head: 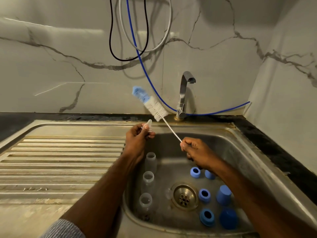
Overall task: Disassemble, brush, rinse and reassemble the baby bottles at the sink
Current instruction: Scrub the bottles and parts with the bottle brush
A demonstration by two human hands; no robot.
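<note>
My left hand (137, 140) pinches a small clear teat (147, 125) above the sink (240, 152), its tip poking past my fingertips. My right hand (195, 150) grips the bottle brush (154, 107) by its wire stem, bristles up; the handle seems hidden in my fist.

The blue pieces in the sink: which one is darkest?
The dome cap nearest the camera, at the right, is deep blue; the other pieces are paler.

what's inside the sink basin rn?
In the sink: three clear bottles along the left wall, three blue rings, three blue caps and the drain. The right forearm covers part of one cap and the floor beneath it.
</note>
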